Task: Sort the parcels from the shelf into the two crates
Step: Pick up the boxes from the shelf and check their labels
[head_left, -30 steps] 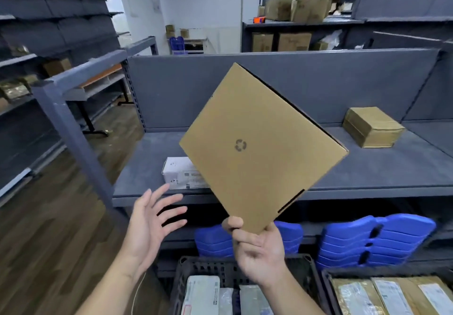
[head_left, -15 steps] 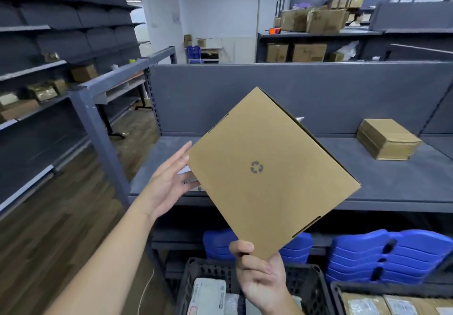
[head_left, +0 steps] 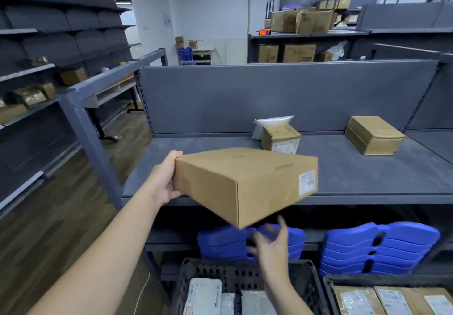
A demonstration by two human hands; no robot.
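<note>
I hold a flat brown cardboard box (head_left: 242,182) in front of the grey shelf (head_left: 367,180), with a white label on its right side face. My left hand (head_left: 166,180) grips its left end, thumb on the top edge. My right hand (head_left: 269,243) is blurred just below the box's near corner, fingers spread, holding nothing. Below are two dark crates: the left crate (head_left: 245,271) holds white parcels, and the right crate (head_left: 327,284) holds brown labelled parcels.
On the shelf stand a small taped box (head_left: 280,138), a white bag (head_left: 272,123) behind it, and a brown box (head_left: 372,134) to the right. Blue plastic stacks (head_left: 380,246) sit under the shelf. A grey upright post (head_left: 85,130) stands left, beside wooden floor.
The box has swung from standing face-on to lying flat. My left hand has taken its left end. My right hand has let go of the bottom corner and dropped below it.
</note>
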